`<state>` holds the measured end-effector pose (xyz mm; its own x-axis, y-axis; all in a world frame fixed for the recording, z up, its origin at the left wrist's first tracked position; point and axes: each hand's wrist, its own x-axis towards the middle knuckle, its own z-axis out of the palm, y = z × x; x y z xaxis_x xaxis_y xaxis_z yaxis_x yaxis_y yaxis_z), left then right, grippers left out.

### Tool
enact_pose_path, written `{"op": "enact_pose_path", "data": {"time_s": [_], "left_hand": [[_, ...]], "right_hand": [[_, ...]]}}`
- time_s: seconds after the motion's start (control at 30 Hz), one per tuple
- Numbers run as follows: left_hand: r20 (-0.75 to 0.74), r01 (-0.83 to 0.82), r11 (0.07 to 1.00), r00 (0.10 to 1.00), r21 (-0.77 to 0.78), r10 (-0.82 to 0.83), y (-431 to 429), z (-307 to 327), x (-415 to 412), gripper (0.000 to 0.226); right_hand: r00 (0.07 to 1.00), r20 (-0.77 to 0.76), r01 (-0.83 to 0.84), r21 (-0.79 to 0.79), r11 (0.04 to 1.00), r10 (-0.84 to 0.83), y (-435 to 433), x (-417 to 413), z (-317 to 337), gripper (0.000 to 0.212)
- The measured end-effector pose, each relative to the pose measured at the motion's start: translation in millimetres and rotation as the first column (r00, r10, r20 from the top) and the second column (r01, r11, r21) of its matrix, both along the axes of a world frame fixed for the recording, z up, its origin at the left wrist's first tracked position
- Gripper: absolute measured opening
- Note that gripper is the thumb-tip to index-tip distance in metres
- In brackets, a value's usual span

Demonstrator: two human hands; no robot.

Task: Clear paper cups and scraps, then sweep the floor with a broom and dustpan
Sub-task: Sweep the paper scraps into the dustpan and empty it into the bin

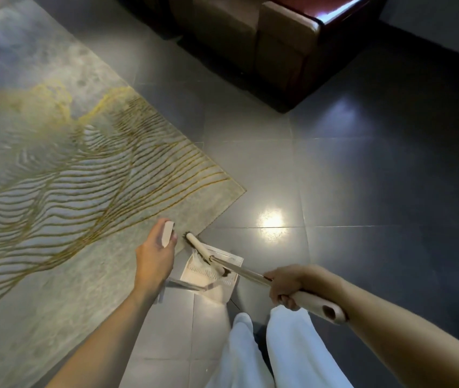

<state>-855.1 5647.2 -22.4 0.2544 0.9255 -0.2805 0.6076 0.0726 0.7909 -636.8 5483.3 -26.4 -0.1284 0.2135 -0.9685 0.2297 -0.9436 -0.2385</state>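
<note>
**Q:** First, what does each hand hold?

**A:** Right hand (287, 287): fingers wrapped round the broom (245, 271), on the beige sleeve near the end of its handle. Left hand (154, 256): fingertips closed on the beige grip (168, 233) that tops the dustpan's upright handle. The back of the hand faces the camera, so how firmly it holds cannot be told.

**Q:** Where do the tools lie relative to the hands?

**A:** Between them. The broom's long axis runs from the right hand forward and across toward the left. It ends in the broom head (203, 252), just beside the left fingertips. The head lies over the dustpan (218, 292), pale bristles inside it. The pan stands on the tiled floor (334, 177) below both hands, nearer the left.

**Q:** Which relation governs the coming move?

**A:** Probably head against pan. The right hand steers the long shaft and the left only steadies the pan, so a stroke would be drawn along the shaft's line. The head's far tip sits near the rug (82, 177) edge, just beyond the left hand.

**Q:** And farther out?

**A:** A brown armchair (278, 46) stands well beyond both hands. No cups or scraps show, so sweeping appears to be the step in hand.
</note>
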Motion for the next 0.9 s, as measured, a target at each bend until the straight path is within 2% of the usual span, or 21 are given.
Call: {"op": "enact_pose_path", "data": {"time_s": [0.2, 0.33, 0.57, 0.77, 0.9], "left_hand": [[0.027, 0.159, 0.986, 0.987, 0.05, -0.161, -7.8, 19.2, 54.3, 0.032], [0.007, 0.249, 0.959, 0.968, 0.137, -0.252, 3.3, 32.6, 133.7, 0.033], [0.022, 0.358, 0.9, 0.927, 0.248, -0.375, -6.3, 53.9, 354.0, 0.025], [0.113, 0.413, 0.881, 0.888, 0.231, -0.446, -40.8, 72.0, 551.6, 0.029], [0.177, 0.473, 0.849, 0.838, 0.235, -0.516, -63.8, 82.0, 675.7, 0.032]], "right_hand": [[0.996, 0.092, 0.002, 0.087, 0.996, -0.01, -4.3, 63.5, 50.2, 0.047], [0.975, 0.117, 0.172, 0.143, 0.975, -0.189, -22.9, 142.1, 69.0, 0.053], [0.897, 0.136, 0.378, 0.252, 0.891, -0.42, -75.6, 331.5, 96.8, 0.046], [0.779, 0.194, 0.517, 0.339, 0.786, -0.597, -132.8, 485.4, 113.5, 0.045], [0.666, 0.198, 0.628, 0.371, 0.684, -0.719, -165.1, 579.0, 116.2, 0.045]]}}
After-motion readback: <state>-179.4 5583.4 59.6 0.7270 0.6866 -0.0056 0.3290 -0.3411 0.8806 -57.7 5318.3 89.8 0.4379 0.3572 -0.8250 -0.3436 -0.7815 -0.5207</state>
